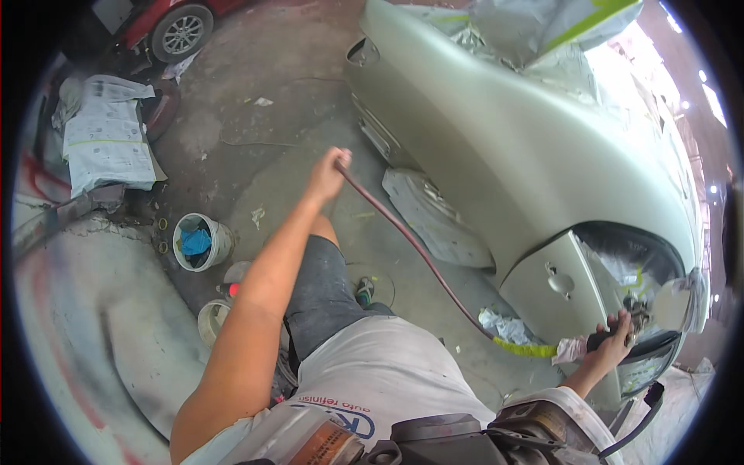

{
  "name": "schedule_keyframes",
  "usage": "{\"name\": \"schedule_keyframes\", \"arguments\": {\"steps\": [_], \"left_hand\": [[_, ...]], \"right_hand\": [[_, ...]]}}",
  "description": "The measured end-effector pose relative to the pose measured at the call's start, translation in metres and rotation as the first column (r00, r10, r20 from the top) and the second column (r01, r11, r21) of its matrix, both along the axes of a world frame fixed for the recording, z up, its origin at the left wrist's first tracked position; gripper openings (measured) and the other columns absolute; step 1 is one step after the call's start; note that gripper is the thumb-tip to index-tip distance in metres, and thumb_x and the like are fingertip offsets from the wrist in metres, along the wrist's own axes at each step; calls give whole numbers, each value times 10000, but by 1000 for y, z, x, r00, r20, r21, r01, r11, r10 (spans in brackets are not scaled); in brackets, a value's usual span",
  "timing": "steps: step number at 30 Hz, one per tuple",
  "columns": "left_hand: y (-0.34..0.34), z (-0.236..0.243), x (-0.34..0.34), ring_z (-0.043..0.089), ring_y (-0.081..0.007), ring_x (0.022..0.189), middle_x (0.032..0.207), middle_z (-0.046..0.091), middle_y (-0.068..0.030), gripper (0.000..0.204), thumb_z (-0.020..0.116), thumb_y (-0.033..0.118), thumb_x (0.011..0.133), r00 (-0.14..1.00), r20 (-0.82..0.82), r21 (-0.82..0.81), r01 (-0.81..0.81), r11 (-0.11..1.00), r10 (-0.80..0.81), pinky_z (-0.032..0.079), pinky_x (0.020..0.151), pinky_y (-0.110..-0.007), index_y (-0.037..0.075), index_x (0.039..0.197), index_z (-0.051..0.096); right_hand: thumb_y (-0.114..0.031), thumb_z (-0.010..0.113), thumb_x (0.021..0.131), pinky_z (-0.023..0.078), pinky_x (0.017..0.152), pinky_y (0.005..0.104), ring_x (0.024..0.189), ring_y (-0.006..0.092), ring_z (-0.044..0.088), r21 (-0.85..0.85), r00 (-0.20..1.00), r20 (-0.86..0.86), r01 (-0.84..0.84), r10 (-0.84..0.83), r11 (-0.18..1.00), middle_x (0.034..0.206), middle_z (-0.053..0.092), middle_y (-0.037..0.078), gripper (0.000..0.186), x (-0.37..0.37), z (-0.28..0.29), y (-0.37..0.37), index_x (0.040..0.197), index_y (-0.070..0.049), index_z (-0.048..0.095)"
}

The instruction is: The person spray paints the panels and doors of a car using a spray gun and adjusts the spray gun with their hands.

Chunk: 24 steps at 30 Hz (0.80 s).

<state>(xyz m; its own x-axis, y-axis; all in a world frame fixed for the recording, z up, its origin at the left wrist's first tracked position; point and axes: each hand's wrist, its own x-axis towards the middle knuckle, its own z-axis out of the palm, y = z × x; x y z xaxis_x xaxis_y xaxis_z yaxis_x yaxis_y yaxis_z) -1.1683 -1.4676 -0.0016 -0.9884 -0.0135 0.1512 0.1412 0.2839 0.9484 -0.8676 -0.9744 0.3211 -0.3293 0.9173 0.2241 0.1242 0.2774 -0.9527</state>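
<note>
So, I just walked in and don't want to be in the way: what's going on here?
The person's right hand grips a spray gun beside a partly masked, pale green car. The left hand holds up a reddish air hose leading toward the gun. I can't tell whether it is spraying.

White bucket (pixel 222 242) near red car's wheel? No: white bucket, red car (pixel 142 23), spoked wheel (pixel 183 34).
</note>
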Motion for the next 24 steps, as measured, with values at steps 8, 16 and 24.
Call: {"name": "schedule_keyframes", "arguments": {"steps": [8,16,24], "left_hand": [[20,-23,14,633,-307,885,976,646,-125,107,601,155,888,957,196,-367,274,889,-214,500,793,-412,77,956,631],[-145,-62,-11,589,-393,1054,1155,574,-168,207,567,101,844,894,440,-720,405,563,-81,471,917,-501,74,1039,629],[-289,-141,-64,589,-376,1043,1032,636,-206,185,625,153,843,847,525,-630,454,630,-86,470,903,-466,57,1001,632]], "right_hand": [[-236,668,898,454,507,218,710,87,560,-154,973,78,-203,217,967,909,613,20,404,-91,2,-45,1248,-95,524],[-257,684,870,463,504,244,652,94,552,-216,790,60,-586,610,781,862,599,23,296,-343,10,-218,1071,-54,609],[-163,666,846,459,496,288,610,135,541,-237,658,-10,-733,753,637,790,579,32,161,-597,13,-414,929,-51,585]]}}
